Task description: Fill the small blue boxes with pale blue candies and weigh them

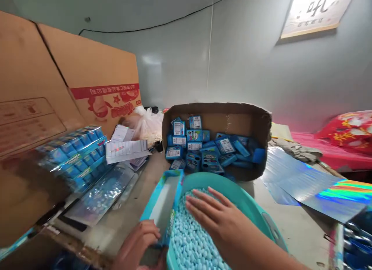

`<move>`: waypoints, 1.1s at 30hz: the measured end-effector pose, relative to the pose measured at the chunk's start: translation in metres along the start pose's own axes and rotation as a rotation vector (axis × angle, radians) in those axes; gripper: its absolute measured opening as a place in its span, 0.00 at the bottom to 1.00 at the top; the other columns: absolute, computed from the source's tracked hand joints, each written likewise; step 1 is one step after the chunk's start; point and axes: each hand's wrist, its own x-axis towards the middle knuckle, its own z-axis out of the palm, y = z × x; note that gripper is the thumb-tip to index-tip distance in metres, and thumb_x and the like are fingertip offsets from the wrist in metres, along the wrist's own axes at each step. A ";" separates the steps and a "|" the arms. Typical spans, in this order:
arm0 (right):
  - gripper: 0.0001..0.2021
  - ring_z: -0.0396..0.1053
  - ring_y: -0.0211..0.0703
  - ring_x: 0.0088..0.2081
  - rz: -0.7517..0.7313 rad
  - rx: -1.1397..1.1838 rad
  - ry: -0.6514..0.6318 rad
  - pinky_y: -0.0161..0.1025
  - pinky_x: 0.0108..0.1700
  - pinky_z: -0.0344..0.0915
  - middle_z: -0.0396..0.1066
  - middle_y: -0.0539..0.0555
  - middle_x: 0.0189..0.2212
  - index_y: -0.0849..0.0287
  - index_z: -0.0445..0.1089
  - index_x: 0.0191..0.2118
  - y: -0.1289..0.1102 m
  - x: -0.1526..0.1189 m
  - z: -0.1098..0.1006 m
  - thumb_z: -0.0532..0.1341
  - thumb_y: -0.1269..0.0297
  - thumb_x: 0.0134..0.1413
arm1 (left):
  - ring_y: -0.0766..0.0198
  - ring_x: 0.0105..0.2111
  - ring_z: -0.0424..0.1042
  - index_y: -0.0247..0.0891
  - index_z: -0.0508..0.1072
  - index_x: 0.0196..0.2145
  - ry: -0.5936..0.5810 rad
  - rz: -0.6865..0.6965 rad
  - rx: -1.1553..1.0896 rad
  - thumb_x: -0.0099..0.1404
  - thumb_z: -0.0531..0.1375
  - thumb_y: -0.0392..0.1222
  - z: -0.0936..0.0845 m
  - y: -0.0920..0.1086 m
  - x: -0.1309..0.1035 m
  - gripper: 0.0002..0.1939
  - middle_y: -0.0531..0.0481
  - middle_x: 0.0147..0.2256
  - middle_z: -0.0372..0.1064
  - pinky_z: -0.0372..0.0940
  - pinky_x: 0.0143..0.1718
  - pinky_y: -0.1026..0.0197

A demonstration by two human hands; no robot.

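A teal basin (247, 202) full of small light-blue candies (192, 243) stands at the lower centre. My right hand (216, 214) lies over the candies, palm down, with its fingers stretched and slightly apart. Left of the basin, against its rim, is a long open blue box (154, 200) with a pale inside. My left hand (142, 239) holds the near end of this box, its fingers bent over the edge. The thumb side of that hand is partly cut off by the frame's bottom.
Behind the basin, a cardboard carton (221, 111) holds several small blue packs (209, 159). Plastic-wrapped blue packs (78, 157), papers (126, 150) and a large brown carton (101, 68) are at the left. Shiny silver sheets (308, 177) lie at the right.
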 end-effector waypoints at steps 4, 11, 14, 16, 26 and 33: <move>0.27 0.57 0.64 0.67 0.248 0.073 -0.296 0.66 0.64 0.59 0.59 0.62 0.66 0.62 0.66 0.64 0.004 -0.006 0.023 0.56 0.75 0.58 | 0.63 0.37 0.75 0.41 0.69 0.33 0.022 -0.112 0.172 0.62 0.60 0.31 -0.021 -0.053 -0.032 0.06 0.52 0.33 0.73 0.67 0.58 0.53; 0.28 0.55 0.65 0.67 0.487 0.261 -0.480 0.66 0.65 0.59 0.60 0.62 0.66 0.59 0.72 0.60 0.013 -0.040 0.067 0.56 0.74 0.52 | 0.53 0.47 0.75 0.41 0.75 0.51 -0.346 -0.491 0.243 0.60 0.55 0.36 -0.015 -0.123 -0.073 0.22 0.46 0.40 0.75 0.67 0.59 0.48; 0.25 0.61 0.62 0.65 0.579 0.284 -0.359 0.61 0.64 0.62 0.64 0.63 0.63 0.61 0.73 0.59 0.028 -0.065 0.078 0.51 0.72 0.58 | 0.55 0.47 0.76 0.41 0.73 0.55 -0.449 -0.537 0.149 0.60 0.53 0.35 -0.005 -0.126 -0.084 0.26 0.43 0.47 0.75 0.72 0.51 0.56; 0.24 0.66 0.60 0.61 0.676 0.285 -0.250 0.61 0.64 0.63 0.68 0.64 0.61 0.62 0.73 0.58 0.033 -0.077 0.080 0.47 0.68 0.63 | 0.55 0.48 0.76 0.42 0.74 0.56 -0.459 -0.559 0.133 0.60 0.54 0.35 -0.001 -0.128 -0.094 0.26 0.43 0.49 0.74 0.72 0.51 0.56; 0.19 0.73 0.54 0.52 0.698 0.308 -0.147 0.52 0.58 0.69 0.76 0.59 0.49 0.56 0.76 0.48 0.014 -0.066 0.046 0.51 0.73 0.60 | 0.45 0.56 0.72 0.36 0.67 0.62 -0.362 -0.733 0.197 0.70 0.46 0.50 0.033 -0.141 -0.106 0.29 0.38 0.54 0.74 0.62 0.59 0.38; 0.22 0.69 0.54 0.57 0.681 0.336 -0.256 0.52 0.60 0.65 0.73 0.60 0.55 0.58 0.74 0.55 0.018 -0.069 0.044 0.51 0.73 0.60 | 0.46 0.54 0.74 0.37 0.79 0.49 -0.388 -0.809 0.155 0.66 0.46 0.48 0.042 -0.146 -0.077 0.26 0.40 0.51 0.76 0.65 0.58 0.42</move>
